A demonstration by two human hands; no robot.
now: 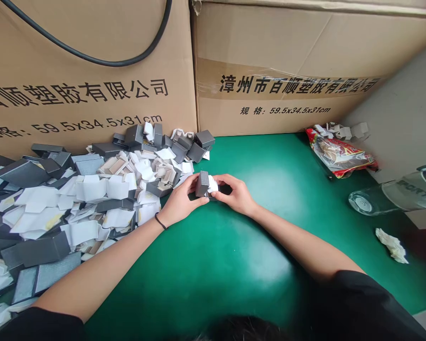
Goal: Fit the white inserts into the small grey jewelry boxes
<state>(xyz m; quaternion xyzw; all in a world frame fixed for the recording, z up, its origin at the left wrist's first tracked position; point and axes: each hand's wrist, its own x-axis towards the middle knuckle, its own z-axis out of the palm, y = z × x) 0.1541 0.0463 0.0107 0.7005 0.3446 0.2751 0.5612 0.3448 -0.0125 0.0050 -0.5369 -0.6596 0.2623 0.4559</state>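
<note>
Near the middle of the green table, my left hand (181, 201) grips a small dark grey box (202, 183) between thumb and fingers. A black band circles that wrist. Facing it, my right hand (237, 194) pinches a white folded paper piece (212, 184) that sits against the box's right side. Whether the paper is partly inside the box cannot be made out. Close by my left hand spreads a heap of white folded paper pieces (117, 188) mixed with dark grey boxes (44, 248).
Two large cardboard cartons (270, 42) stand along the back, a black cable (124, 62) hanging before the left one. On the right are a red snack bag (341, 154), a clear bottle (394, 194) and a crumpled tissue (392, 245) on the green tabletop (213, 270).
</note>
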